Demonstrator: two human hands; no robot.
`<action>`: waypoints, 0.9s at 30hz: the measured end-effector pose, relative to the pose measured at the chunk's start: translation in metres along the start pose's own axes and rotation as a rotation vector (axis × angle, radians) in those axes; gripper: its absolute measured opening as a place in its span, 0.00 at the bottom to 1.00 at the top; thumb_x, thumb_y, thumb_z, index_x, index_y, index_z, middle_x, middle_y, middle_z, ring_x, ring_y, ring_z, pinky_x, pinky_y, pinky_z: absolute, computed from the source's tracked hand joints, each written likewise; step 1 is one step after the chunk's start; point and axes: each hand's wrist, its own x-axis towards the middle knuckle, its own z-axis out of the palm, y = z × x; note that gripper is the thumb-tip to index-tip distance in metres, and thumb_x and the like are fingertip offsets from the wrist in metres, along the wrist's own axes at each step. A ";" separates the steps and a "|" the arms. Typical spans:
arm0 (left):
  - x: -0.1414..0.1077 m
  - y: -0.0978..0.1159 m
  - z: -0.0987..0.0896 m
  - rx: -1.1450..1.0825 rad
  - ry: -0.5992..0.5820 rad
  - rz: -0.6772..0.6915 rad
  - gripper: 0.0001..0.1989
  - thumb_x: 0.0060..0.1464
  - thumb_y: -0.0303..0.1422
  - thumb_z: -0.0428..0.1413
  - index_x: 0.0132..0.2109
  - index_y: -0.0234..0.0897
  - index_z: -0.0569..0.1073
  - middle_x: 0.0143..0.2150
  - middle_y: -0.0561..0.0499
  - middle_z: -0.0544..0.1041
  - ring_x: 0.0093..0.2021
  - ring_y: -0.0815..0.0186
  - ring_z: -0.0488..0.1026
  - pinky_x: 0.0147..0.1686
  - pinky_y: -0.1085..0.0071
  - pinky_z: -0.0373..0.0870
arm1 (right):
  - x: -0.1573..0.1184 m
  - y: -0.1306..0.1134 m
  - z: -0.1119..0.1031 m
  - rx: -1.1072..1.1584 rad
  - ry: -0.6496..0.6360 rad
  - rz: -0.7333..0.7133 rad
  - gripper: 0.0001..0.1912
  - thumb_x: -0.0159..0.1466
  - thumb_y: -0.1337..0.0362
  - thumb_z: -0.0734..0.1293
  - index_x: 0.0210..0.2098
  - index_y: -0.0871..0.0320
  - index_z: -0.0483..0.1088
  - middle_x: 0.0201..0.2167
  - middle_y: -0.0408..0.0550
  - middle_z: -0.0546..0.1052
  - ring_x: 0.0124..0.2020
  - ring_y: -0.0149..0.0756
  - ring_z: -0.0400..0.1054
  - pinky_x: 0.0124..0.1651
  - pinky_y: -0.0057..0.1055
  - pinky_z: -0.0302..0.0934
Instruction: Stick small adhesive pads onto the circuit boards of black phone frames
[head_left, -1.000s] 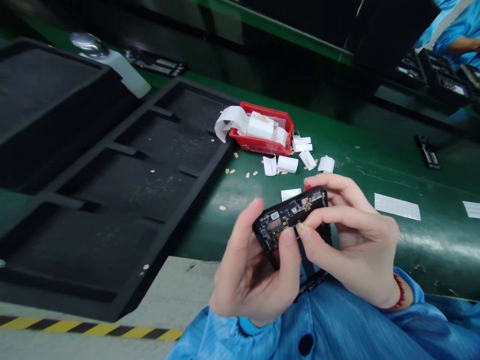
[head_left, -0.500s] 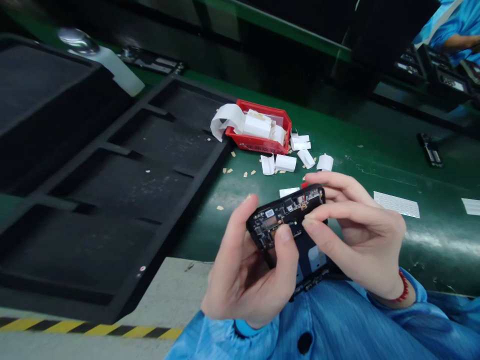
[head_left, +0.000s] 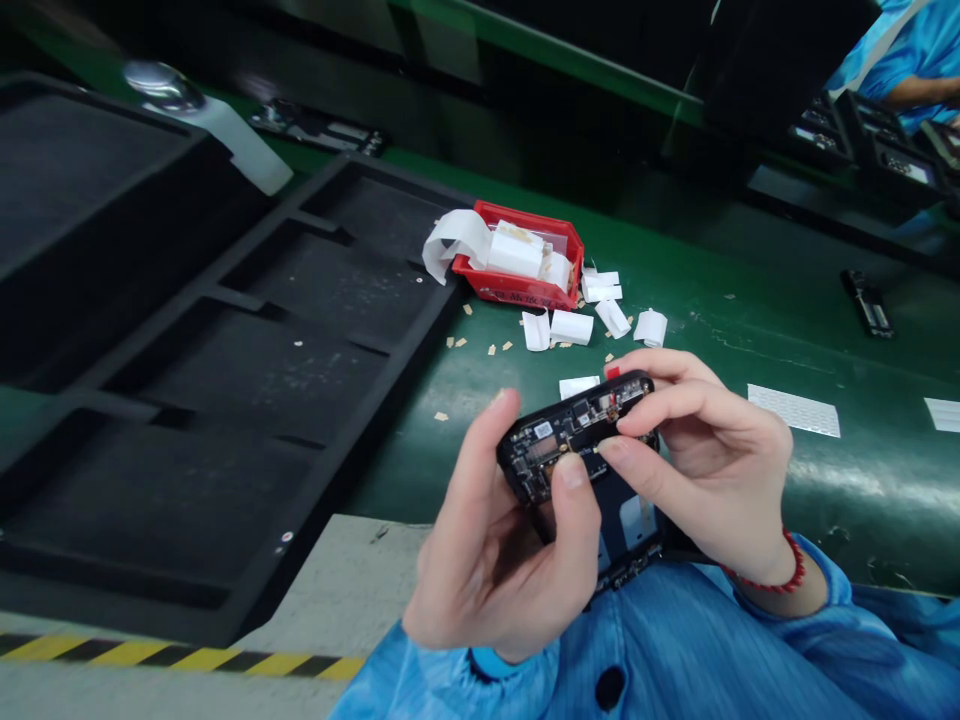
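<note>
A black phone-like device (head_left: 540, 450) with its circuit board exposed is tilted above the green table edge, in front of my blue sleeves. My left hand (head_left: 510, 550) grips its left side, the thumb pressing on the board and the index finger at the upper left corner. Thumb and index finger of my right hand (head_left: 705, 455) come close together over the board's right part; whether something tiny is between them cannot be made out. Other fingers of that hand lie behind the device's top right corner, where a small red tab (head_left: 613, 372) sticks up.
A red bin (head_left: 525, 290) holds white paper strips. Curled white scraps (head_left: 571, 327) and tan bits lie beside it. A black compartment tray (head_left: 225, 400) fills the left. Another device (head_left: 868, 303) lies right; a person's arm (head_left: 922, 90) shows top right.
My right hand has shifted slightly left, its thumb and index finger moving a little along the board. The device has shifted slightly to the right in my left hand.
</note>
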 end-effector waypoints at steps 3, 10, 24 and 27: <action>-0.002 0.001 0.001 -0.007 0.003 -0.001 0.23 0.56 0.24 0.63 0.58 0.40 0.77 0.36 0.55 0.86 0.26 0.69 0.82 0.28 0.78 0.80 | -0.001 0.001 0.002 -0.011 0.015 0.011 0.10 0.58 0.76 0.77 0.33 0.56 0.78 0.45 0.47 0.79 0.47 0.32 0.76 0.50 0.29 0.73; 0.003 -0.004 0.000 -0.083 -0.018 -0.145 0.19 0.57 0.26 0.64 0.55 0.43 0.80 0.31 0.58 0.84 0.23 0.72 0.78 0.27 0.79 0.79 | 0.000 0.010 0.000 0.070 0.059 0.089 0.10 0.57 0.76 0.76 0.31 0.55 0.79 0.43 0.45 0.79 0.49 0.29 0.75 0.51 0.23 0.71; 0.003 -0.081 -0.062 0.042 -0.085 -0.421 0.25 0.54 0.36 0.67 0.59 0.41 0.74 0.38 0.54 0.81 0.30 0.69 0.77 0.30 0.75 0.75 | 0.011 0.097 -0.047 -0.352 -0.157 0.105 0.11 0.70 0.63 0.66 0.51 0.56 0.71 0.49 0.54 0.79 0.49 0.38 0.77 0.55 0.40 0.74; 0.015 -0.094 -0.084 0.221 0.013 -0.306 0.10 0.56 0.36 0.63 0.43 0.38 0.77 0.38 0.54 0.78 0.36 0.66 0.75 0.41 0.69 0.73 | 0.020 0.121 -0.058 -0.465 -0.305 0.077 0.09 0.67 0.62 0.69 0.47 0.58 0.74 0.49 0.55 0.80 0.51 0.44 0.76 0.59 0.47 0.71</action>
